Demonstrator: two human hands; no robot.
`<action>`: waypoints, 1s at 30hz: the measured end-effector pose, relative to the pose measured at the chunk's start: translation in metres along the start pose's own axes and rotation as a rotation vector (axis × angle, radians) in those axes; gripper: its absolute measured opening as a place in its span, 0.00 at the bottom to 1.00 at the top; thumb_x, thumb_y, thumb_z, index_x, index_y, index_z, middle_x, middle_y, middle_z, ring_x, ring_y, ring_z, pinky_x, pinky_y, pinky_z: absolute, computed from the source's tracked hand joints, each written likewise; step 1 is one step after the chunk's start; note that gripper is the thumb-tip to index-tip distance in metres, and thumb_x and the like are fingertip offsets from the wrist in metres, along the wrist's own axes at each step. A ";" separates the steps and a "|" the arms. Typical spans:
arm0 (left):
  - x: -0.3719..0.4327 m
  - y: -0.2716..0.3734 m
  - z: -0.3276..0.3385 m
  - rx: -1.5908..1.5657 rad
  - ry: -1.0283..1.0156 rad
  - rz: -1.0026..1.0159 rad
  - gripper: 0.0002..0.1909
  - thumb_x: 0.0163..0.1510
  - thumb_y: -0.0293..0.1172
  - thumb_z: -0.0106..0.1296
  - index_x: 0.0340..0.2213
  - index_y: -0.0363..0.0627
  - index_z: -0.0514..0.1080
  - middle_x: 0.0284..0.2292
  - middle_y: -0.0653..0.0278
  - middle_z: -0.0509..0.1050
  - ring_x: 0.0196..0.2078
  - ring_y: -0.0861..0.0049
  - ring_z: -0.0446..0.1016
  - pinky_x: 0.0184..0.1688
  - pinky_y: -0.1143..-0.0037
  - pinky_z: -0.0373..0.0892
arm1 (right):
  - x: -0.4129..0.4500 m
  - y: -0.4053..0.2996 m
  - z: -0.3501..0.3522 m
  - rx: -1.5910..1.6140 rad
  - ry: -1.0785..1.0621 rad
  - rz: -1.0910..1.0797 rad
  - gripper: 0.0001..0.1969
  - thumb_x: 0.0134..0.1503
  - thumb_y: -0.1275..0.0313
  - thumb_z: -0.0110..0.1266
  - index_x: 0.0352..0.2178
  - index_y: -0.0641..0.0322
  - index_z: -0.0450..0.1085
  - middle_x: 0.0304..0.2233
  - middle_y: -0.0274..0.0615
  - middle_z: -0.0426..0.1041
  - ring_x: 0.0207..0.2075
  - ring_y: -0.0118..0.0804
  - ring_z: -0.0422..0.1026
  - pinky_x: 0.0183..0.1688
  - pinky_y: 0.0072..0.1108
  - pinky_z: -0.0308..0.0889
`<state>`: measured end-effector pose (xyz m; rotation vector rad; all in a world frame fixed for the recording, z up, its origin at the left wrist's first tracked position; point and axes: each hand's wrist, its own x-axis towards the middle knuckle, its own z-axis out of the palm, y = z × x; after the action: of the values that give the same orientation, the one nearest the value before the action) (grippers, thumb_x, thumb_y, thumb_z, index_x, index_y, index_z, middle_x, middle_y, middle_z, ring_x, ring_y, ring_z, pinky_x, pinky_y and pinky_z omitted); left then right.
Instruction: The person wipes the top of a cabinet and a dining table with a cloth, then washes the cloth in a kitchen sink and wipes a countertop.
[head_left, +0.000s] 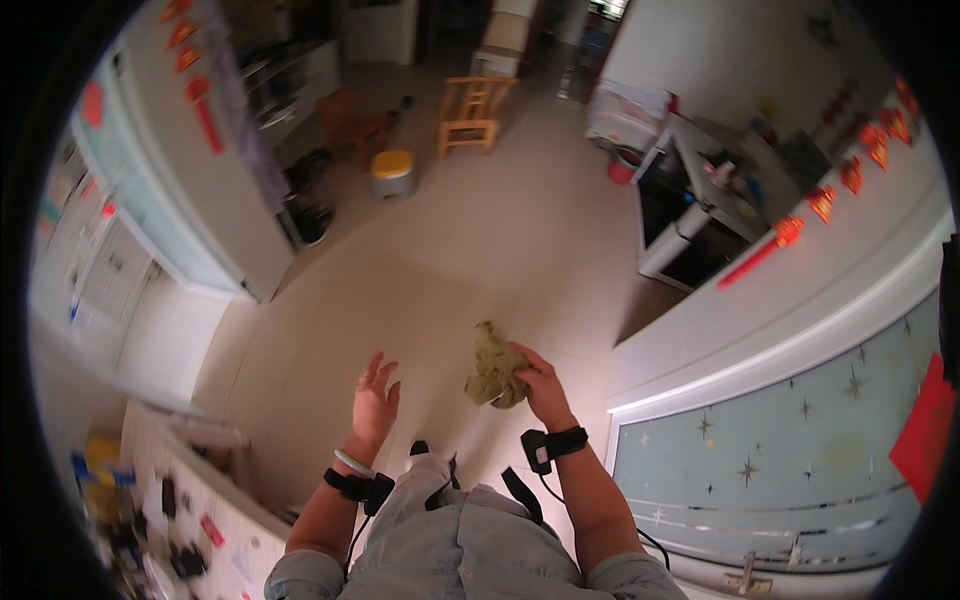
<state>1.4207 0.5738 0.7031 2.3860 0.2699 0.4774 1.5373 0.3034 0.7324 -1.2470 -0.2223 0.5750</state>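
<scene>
A crumpled olive-green cloth (496, 371) hangs from my right hand (541, 382), whose fingers pinch its right side. My left hand (375, 401) is raised to the left of the cloth, fingers apart and nothing in it. Both hands are in front of my body above the tiled floor (480, 255). A black strap with a small device sits on each wrist, and a pale bangle is on the left one.
A frosted glass door (750, 465) stands at the right, a cluttered table (225, 517) at the lower left. Further off are a wooden chair (469, 135), a grey stool with yellow top (393, 165), a red bucket (622, 166) and a white-edged cabinet (675, 232).
</scene>
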 end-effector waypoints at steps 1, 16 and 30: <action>0.021 0.013 0.017 -0.069 -0.061 0.047 0.19 0.47 0.24 0.51 0.43 0.44 0.67 0.52 0.53 0.62 0.51 0.54 0.63 0.50 0.64 0.63 | 0.000 -0.009 -0.013 -0.115 0.015 0.047 0.26 0.46 0.84 0.36 0.49 0.68 0.62 0.52 0.41 0.63 0.52 0.33 0.61 0.54 0.21 0.57; 0.332 0.139 0.244 -0.743 -0.977 0.116 0.27 0.51 0.35 0.54 0.52 0.43 0.61 0.45 0.60 0.68 0.38 0.76 0.71 0.41 0.77 0.68 | 0.178 -0.110 -0.163 -0.662 0.483 -0.171 0.29 0.44 0.85 0.43 0.52 0.61 0.59 0.47 0.47 0.68 0.47 0.38 0.69 0.49 0.23 0.64; 0.497 0.240 0.393 -0.474 -0.981 0.535 0.16 0.43 0.31 0.61 0.36 0.43 0.74 0.31 0.61 0.69 0.33 0.70 0.71 0.36 0.75 0.68 | 0.260 -0.154 -0.319 -0.865 0.909 -0.084 0.15 0.52 0.68 0.52 0.41 0.63 0.65 0.29 0.52 0.74 0.31 0.46 0.74 0.34 0.29 0.69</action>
<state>2.0492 0.3213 0.7178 1.9181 -0.8348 -0.3977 1.9469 0.1449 0.7363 -2.1921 0.2824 -0.2523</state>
